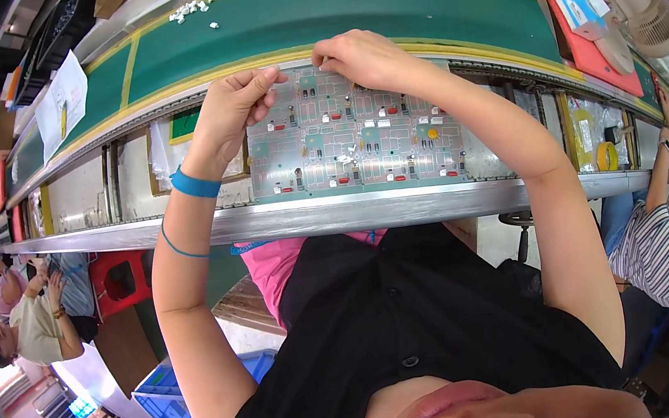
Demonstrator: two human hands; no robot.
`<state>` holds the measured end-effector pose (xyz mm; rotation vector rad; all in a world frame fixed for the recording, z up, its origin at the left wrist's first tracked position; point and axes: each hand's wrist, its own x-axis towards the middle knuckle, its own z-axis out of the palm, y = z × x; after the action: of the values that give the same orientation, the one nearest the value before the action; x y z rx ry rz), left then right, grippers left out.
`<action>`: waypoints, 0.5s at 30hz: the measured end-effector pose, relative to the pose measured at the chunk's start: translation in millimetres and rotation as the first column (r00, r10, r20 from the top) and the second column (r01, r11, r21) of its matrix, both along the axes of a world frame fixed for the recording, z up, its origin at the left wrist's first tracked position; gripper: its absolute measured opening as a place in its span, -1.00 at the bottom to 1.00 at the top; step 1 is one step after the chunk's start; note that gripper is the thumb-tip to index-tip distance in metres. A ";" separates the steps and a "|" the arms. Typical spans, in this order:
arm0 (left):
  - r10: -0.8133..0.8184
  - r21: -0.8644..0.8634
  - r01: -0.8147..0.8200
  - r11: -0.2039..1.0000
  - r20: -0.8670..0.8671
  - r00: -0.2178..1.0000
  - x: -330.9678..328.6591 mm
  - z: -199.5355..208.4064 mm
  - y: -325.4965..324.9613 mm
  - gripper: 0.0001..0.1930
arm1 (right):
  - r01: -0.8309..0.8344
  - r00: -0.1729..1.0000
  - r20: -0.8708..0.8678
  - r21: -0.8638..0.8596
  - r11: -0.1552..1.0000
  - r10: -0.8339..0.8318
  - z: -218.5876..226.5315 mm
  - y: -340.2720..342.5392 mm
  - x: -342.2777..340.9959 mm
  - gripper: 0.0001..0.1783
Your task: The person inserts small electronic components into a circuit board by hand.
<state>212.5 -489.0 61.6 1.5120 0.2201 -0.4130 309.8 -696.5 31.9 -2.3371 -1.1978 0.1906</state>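
A grey circuit board panel (420,161) lies across the rails in front of me, with small red, black and white parts standing on it in repeated groups. Over its far left corner is my left hand (237,108), thumb and forefinger pinched together; anything between the tips is too small to name. My right hand (362,57) reaches over the panel's far edge, its fingers curled together and their tips partly hidden. A few loose white pieces (347,156) lie near the panel's middle. One round yellow part (433,134) sits toward its right side.
Beyond the rails runs a green bench top (262,26) with scattered white pieces (191,9). A paper sheet (63,104) lies at left. To the right are a red tray (594,43), a fan (651,15) and a yellow tape roll (606,156). Other people sit at both sides.
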 end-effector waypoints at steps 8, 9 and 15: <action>0.083 -0.134 -0.067 0.989 0.119 0.989 -1.9 -6.3 2.8 -0.72 | -0.043 0.994 0.095 -0.136 0.990 0.056 -0.4 11.8 -1.3 -0.85; 0.083 -0.136 -0.067 0.988 0.121 0.989 -1.0 -6.0 3.6 -0.72 | -0.037 0.994 0.094 -0.138 0.990 0.050 0.2 12.4 -1.5 -0.86; 0.137 -0.136 -0.127 0.983 0.067 0.988 8.9 -4.2 -5.2 -0.72 | -0.025 0.994 0.105 -0.158 0.987 0.042 -3.0 10.6 -0.6 -0.85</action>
<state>221.4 -494.2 57.4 1.3726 0.2274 -0.2586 309.2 -685.9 28.9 -2.4912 -1.3183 0.1775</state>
